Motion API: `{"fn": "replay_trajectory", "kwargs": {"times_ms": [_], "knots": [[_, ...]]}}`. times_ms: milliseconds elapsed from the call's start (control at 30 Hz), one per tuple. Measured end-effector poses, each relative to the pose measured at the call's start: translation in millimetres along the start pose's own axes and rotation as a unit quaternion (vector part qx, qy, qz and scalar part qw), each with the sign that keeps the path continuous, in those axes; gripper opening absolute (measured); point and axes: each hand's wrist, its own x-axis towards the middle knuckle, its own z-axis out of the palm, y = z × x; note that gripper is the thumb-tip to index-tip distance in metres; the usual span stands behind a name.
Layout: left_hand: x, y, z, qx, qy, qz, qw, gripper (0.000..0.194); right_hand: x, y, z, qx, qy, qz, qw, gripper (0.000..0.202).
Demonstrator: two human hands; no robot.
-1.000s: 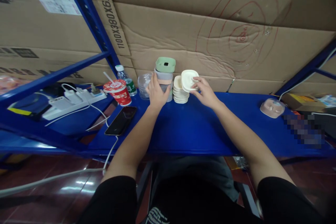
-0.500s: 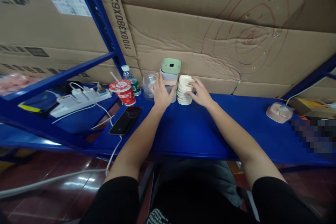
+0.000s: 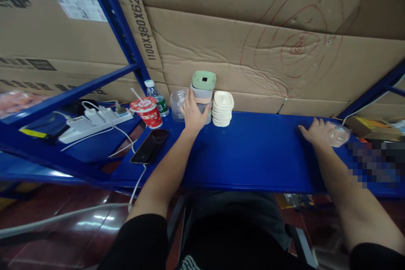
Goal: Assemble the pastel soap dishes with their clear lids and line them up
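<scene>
Head view, now: blue surface [image 3: 240,156] takes up most of my work area. Biggest worry rn?

Tall tub stack [image 3: 206,94], back-centre: greys, a peach layer, green top piece [image 3: 204,81]. IMO it could topple if the left hand [image 3: 194,114] pushes sideways. That hand's open, fingers spread along the stack's left front. Prob. steadying it, but I can't tell the pressure.

Next size down?

Cream lid stack [image 3: 222,112], just right of it. Edges look a bit uneven, so a knock from the tub stack might spill it. Clear tubs [image 3: 177,106] sit just left, by the left hand's fingers; a slip that way could shove 'em.

And the far side?

Small lidded container [image 3: 339,136], near the surface's right end. Right hand [image 3: 317,132] is at its left side, open, thumb sticking out free. Some blur, so can't tell if there's contact. A rushed reach could nudge it further right, I'd guess.

Diff vs. 0.5 s ago?

Right hand was at the cream lid stack; now it's way over right, partly hiding the container. Left hand: approx. same spot, same pose. Both stacks unchanged, AFAICT.
</scene>
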Motion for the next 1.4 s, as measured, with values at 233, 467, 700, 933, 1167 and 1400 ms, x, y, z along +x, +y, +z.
{"fn": "replay_trajectory", "kwargs": {"times_ms": [233, 467, 700, 933, 1167, 1400], "knots": [[0, -1, 0.9, -0.001, 0.007, -0.004, 1.0, 0.093, -15, 15, 6, -0.077, -0.06, -0.066, 0.993, 0.065], [-1, -1, 0.4, -0.011, 0.009, -0.002, 1.0, 0.094, -20, 13, 6, -0.092, 0.015, 0.016, 0.996, 0.071], [-1, 5, -2.5, -0.017, 0.012, -0.003, 1.0, 0.095, -51, -24, -27, -0.049, 0.017, -0.088, 0.995, 0.072], [-1, 11, -6.0, -0.013, 0.04, 0.005, 0.999, 0.09, -80, -65, -40, 0.025, -0.061, -0.16, 0.985, 0.076], [-4, 11, -4.6, -0.029, 0.099, 0.09, 0.991, 0.082, -111, -138, -48, 0.197, -0.178, -0.449, 0.853, 0.077], [-12, 12, 5.1, -0.058, 0.131, 0.212, 0.967, 0.063, -126, -235, -65, 0.332, -0.241, -0.543, 0.732, 0.064]]}}
